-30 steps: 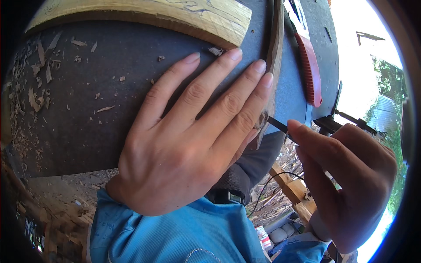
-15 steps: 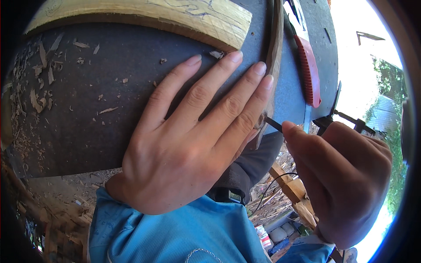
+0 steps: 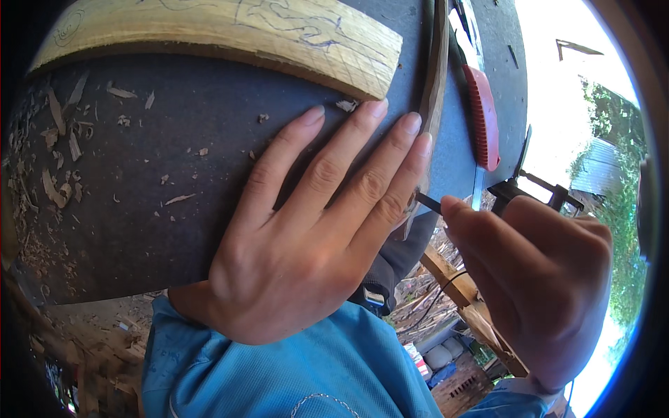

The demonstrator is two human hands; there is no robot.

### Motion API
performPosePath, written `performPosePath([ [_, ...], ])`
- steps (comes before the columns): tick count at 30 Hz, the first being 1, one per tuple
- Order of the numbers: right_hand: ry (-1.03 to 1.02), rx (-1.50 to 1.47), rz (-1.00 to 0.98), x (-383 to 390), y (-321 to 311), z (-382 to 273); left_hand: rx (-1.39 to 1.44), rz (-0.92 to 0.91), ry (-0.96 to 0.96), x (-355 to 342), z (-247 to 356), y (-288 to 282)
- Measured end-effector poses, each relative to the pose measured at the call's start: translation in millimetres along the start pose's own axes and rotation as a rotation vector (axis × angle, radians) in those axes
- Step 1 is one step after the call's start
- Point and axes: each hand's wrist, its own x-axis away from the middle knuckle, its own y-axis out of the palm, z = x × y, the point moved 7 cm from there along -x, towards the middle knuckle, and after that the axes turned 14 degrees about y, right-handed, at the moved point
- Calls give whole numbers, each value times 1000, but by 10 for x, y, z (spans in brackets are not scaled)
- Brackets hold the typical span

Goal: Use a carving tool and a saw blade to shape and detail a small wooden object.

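My left hand [image 3: 293, 258] lies flat with its fingers spread, its little-finger side against a slim brown wooden piece [image 3: 435, 76] at the table's right part. In my closed right hand [image 3: 543, 272] is a thin carving tool [image 3: 429, 203] with a dark metal shaft; my fingers hide its handle. The tool's tip meets a small hollowed spot on the near end of the wooden piece, just beside my left little finger. Close to my left fingertips lies a thick curved pale board [image 3: 230, 35] with pen-drawn lines.
Wood shavings [image 3: 56, 184] scatter over the left of the dark table [image 3: 153, 237]. A red-handled tool [image 3: 482, 118] lies right of the slim wood. A black clamp [image 3: 550, 191] grips the table's right edge. Below are timber pieces [image 3: 446, 275] and debris on the ground.
The view has shifted slightly, so the table and board appear a little lower. My left hand keeps its flat pose, and the tool's tip stays at the same spot on the wood.
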Motion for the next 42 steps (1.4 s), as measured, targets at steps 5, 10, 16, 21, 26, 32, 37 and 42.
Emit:
performPosePath([
  [5,20,161,-59,18,-38,-115,8,19,13,-13,13,34],
  [10,-90,172,-87,36,-9,-74,-38,2,6,-41,1,-20],
  [16,-13,-93,-165,26,40,241,-13,58,-22,-13,-4,-1],
  [21,91,-566,-103,71,305,565,-9,42,46,-50,16,-44],
  [26,19,-809,-29,176,609,752,45,-35,4,-51,0,-35],
  [32,-48,-732,285,368,513,770,4,-75,16,-77,5,-60],
  [37,100,-588,127,402,385,681,-25,-82,22,-86,-6,-55],
  [42,143,-547,144,418,335,565,-24,-66,23,-89,-6,-51],
])
